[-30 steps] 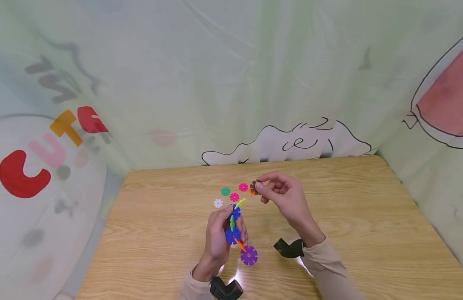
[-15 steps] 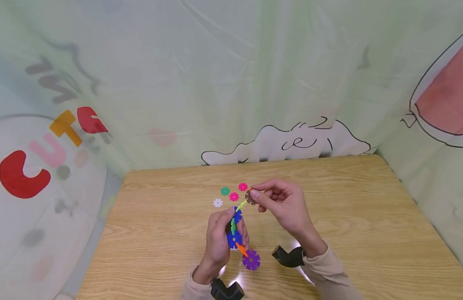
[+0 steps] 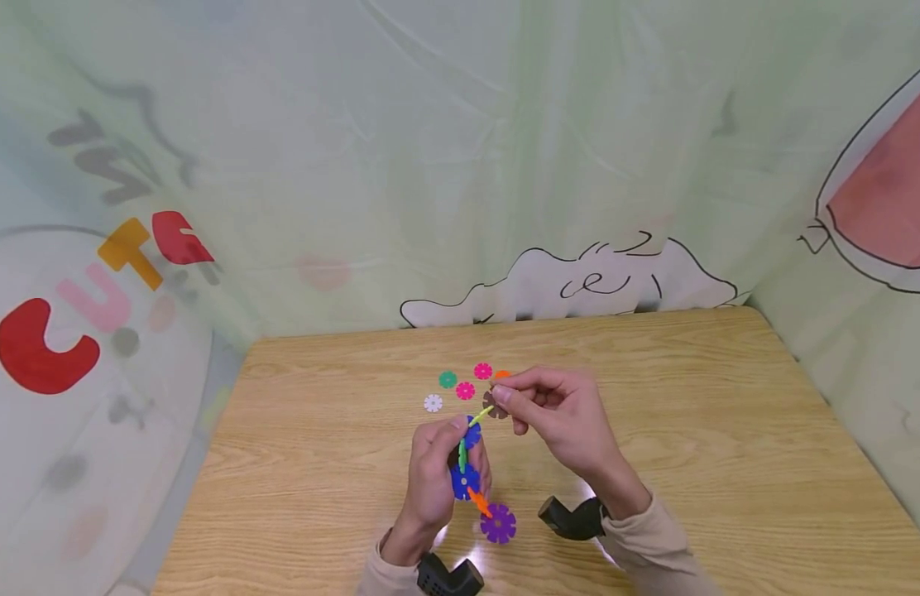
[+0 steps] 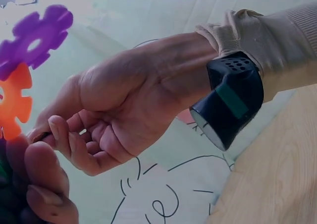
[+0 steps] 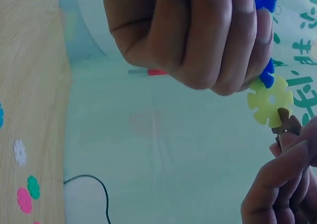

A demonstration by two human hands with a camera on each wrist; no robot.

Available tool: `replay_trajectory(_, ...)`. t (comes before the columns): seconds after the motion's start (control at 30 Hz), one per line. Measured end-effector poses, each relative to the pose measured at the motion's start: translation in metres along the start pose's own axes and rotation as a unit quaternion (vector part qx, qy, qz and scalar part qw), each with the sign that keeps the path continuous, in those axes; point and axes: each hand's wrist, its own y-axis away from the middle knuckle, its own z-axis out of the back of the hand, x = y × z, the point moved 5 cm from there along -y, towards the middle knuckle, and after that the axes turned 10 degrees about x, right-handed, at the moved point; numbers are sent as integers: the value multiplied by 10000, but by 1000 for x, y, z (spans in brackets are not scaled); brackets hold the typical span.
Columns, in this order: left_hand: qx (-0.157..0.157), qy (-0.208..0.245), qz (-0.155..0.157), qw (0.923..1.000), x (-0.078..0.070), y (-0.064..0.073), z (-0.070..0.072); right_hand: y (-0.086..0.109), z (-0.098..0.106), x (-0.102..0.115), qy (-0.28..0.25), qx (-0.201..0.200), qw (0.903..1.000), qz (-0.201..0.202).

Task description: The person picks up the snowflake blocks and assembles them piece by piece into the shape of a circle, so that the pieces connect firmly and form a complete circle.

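My left hand grips a chain of notched snowflake discs over the table. From its far end run a yellow disc, a blue one, a green one, another blue disc, an orange disc and a purple disc, which hangs nearest me. Between thumb and index finger, my right hand pinches a brown snowflake disc. In the right wrist view the brown disc's notched edge meets the yellow disc's rim at an angle. Left fingers partly cover the green and blue discs.
Loose discs lie on the wooden table beyond the hands: two pink discs, a green disc, a white disc and an orange disc partly behind my right fingers. A printed curtain stands along the table's back edge.
My right hand has brought the brown disc left and nearer me, from above the loose orange disc to the yellow disc. The chain's purple end has shifted slightly toward me.
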Motion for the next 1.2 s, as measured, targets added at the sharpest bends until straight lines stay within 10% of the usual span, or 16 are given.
replay_trajectory(0.9, -798, -406, -611, 9941, -5, 1, -1, -3, 8, -6, 228, 546, 9982, -95)
replay_trajectory(1.07, -1422, -496, -1370, 9791, -13, 5, 12, -2, 19, -4, 447, 688, 9965, -189)
replay_trajectory(1.2, -2377, -587, -1785, 9530, -15, 9, 23, 2, 7, -6, 401, 1813, 9813, -506)
